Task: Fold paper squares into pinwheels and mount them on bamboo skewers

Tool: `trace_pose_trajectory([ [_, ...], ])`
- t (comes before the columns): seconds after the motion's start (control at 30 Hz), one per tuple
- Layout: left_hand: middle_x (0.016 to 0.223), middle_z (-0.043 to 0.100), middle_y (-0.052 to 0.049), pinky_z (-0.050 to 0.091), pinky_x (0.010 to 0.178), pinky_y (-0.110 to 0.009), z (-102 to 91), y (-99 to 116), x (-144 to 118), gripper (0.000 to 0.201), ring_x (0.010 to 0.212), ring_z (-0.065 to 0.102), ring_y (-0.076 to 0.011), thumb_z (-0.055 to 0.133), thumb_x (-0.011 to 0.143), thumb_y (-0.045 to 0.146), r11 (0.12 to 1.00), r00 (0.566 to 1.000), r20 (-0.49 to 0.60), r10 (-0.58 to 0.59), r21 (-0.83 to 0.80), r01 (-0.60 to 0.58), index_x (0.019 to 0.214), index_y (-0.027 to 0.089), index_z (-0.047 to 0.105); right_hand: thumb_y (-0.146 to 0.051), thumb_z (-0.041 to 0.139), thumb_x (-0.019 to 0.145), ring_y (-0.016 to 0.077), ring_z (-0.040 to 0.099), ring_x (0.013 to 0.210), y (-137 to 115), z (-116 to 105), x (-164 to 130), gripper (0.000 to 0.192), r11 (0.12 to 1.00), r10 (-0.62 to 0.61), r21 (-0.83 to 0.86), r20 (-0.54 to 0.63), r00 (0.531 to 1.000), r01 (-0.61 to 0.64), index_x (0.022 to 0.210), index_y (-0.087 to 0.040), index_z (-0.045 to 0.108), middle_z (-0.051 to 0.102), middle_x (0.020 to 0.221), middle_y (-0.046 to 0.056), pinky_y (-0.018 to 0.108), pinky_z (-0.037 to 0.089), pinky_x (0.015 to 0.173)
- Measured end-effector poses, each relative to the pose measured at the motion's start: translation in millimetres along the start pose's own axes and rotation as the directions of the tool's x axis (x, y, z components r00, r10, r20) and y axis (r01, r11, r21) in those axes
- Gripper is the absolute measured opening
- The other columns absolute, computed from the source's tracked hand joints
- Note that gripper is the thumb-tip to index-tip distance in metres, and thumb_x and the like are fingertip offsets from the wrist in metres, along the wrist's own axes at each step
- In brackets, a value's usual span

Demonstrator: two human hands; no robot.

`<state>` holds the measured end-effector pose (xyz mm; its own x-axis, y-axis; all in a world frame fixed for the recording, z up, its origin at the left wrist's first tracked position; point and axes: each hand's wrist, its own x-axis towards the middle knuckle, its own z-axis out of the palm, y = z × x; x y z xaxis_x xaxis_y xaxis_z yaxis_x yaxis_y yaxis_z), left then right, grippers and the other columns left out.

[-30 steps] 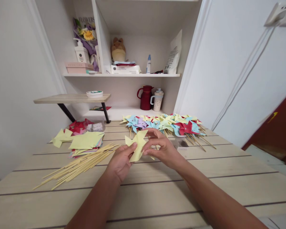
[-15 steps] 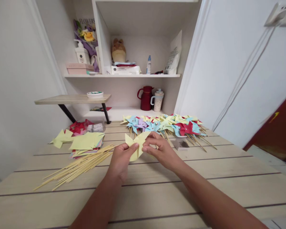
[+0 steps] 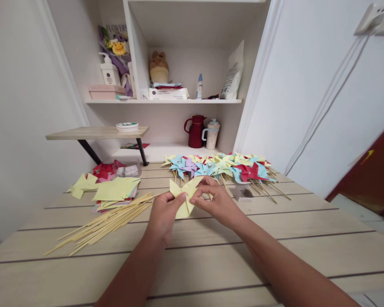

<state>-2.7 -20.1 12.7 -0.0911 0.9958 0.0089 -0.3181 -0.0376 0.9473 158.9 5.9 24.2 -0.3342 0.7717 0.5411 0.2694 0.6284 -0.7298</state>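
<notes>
- Both of your hands are meeting at the middle of the table (image 3: 211,256): your left hand (image 3: 161,213) is pinching the near edge of a pale yellow paper piece (image 3: 184,197) between thumb and fingers, and your right hand (image 3: 215,200) is closing its fingertips on the same piece from the other side.
- You are holding the paper just above the boards, with its pointed flaps sticking up and away from you.
- Judging by the shape, you are folding the corners in toward the centre, so the pinwheel head is partly formed; whether every corner is gathered is hard to tell, since your fingers are covering the middle.
- Lying to your left, near your left hand, is a loose bundle of bamboo skewers (image 3: 109,221), and beyond it a stack of paper squares (image 3: 117,189).
- Behind your hands, a heap of finished pinwheels (image 3: 224,168) is spreading across the far side of the table.
- For the next move you are probably needing a steady pinch at the centre with one hand, so the other is free to reach a skewer without the flaps springing open.
</notes>
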Motion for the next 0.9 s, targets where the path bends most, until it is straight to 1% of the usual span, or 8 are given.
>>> trace_pose_trajectory([
  [0.13,0.08,0.076,-0.01,0.048,0.064,-0.026,-0.7,-0.2,0.5,0.034,0.066,0.065,-0.0163,0.086,0.06,0.036,0.999,0.999,-0.014,-0.043,-0.024,0.043,0.08,0.01,0.076,-0.021,0.071,0.076,0.0204,0.057,0.1,0.8,0.2,0.7,0.01,1.0,-0.011,-0.02,-0.026,1.0,0.011,0.067,-0.021,0.068,0.056,0.1,0.004,0.036,0.043,0.093],
  [0.3,0.076,0.075,-0.01,0.049,0.065,-0.026,1.4,1.6,-1.5,0.033,0.066,0.065,-0.0157,0.088,0.057,0.036,0.994,0.996,-0.016,-0.087,-0.073,0.086,0.075,0.01,0.075,-0.022,0.072,0.075,0.021,0.057,0.103,2.2,-1.2,1.2,0.008,0.998,0.067,0.011,-0.072,0.995,-0.066,0.068,-0.021,0.068,0.058,0.101,0.004,0.036,0.043,0.094],
  [0.47,0.073,0.074,-0.009,0.049,0.063,-0.025,1.5,-1.4,-0.8,0.035,0.064,0.064,-0.0149,0.088,0.056,0.037,0.995,0.997,-0.016,-0.081,-0.059,0.08,0.074,0.01,0.075,-0.023,0.072,0.074,0.0214,0.058,0.101,2.4,-1.4,0.9,0.01,0.997,0.074,0.011,-0.072,0.995,-0.074,0.067,-0.021,0.066,0.06,0.099,0.004,0.036,0.044,0.092],
  [0.63,0.067,0.073,-0.006,0.047,0.058,-0.023,2.6,-4.4,1.2,0.034,0.058,0.062,-0.0124,0.089,0.054,0.038,0.997,0.998,-0.039,-0.054,-0.06,0.051,0.07,0.011,0.074,-0.022,0.072,0.073,0.0222,0.059,0.102,5.8,-0.5,1.0,0.009,0.997,0.083,0.008,-0.111,0.99,-0.082,0.067,-0.021,0.066,0.061,0.102,0.005,0.037,0.044,0.093],
  [0.83,0.075,0.075,-0.009,0.048,0.059,-0.024,4.7,-4.4,0.7,0.037,0.061,0.064,-0.0141,0.088,0.056,0.039,0.999,0.998,-0.044,-0.038,-0.008,0.038,0.077,0.011,0.076,-0.019,0.072,0.073,0.0213,0.06,0.099,5.6,0.2,0.5,0.01,0.999,0.028,-0.02,-0.131,0.991,-0.031,0.066,-0.021,0.065,0.062,0.099,0.004,0.036,0.046,0.089],
  [0.9,0.074,0.075,-0.009,0.047,0.059,-0.024,4.9,-4.1,0.1,0.036,0.061,0.064,-0.0142,0.088,0.056,0.039,0.999,0.998,-0.047,-0.032,0.009,0.032,0.077,0.011,0.077,-0.018,0.071,0.074,0.0208,0.061,0.097,4.0,0.2,0.4,0.011,0.999,0.008,-0.031,-0.132,0.991,-0.012,0.066,-0.021,0.065,0.063,0.099,0.004,0.035,0.046,0.087],
])
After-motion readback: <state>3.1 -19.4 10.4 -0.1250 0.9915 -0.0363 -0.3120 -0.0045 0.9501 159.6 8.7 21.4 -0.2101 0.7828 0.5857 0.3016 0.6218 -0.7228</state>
